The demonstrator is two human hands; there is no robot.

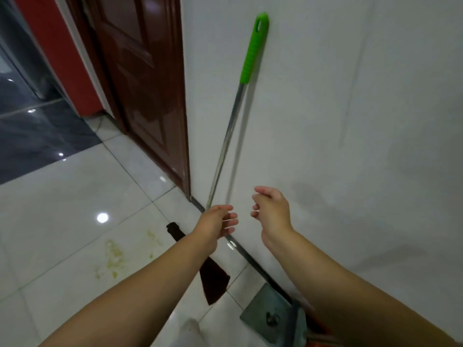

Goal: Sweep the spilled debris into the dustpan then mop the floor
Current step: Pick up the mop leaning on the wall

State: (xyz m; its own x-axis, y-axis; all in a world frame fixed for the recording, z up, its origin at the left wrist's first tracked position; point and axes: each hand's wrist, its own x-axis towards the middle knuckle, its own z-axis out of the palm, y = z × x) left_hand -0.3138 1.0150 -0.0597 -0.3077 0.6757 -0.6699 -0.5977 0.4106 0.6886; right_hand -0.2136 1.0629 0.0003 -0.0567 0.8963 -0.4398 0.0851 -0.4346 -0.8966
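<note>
Bare forearms enter from the lower corners of the frame and converge at centre. Left hand (217,224), fingers loosely spread and empty, sits in front of the lower end of the mop handle (226,139); whether it touches the shaft cannot be told. Right hand (271,209), fingers curled but holding nothing, hangs just right of the shaft, apart from it. Mop handle: a metal pole with a green grip (254,47) at upper centre, leaning against the white wall (350,121). Dark mop cloth (213,281) lies on the white tiled floor (62,209) below the left forearm, partly hidden by it. Yellowish smeared residue (114,254) marks the tiles at lower left. Grey dustpan (268,314) rests on the floor at bottom centre-right, against the wall base, holding a small dark scrap. Dark brown door (145,83) stands at upper left.
</note>
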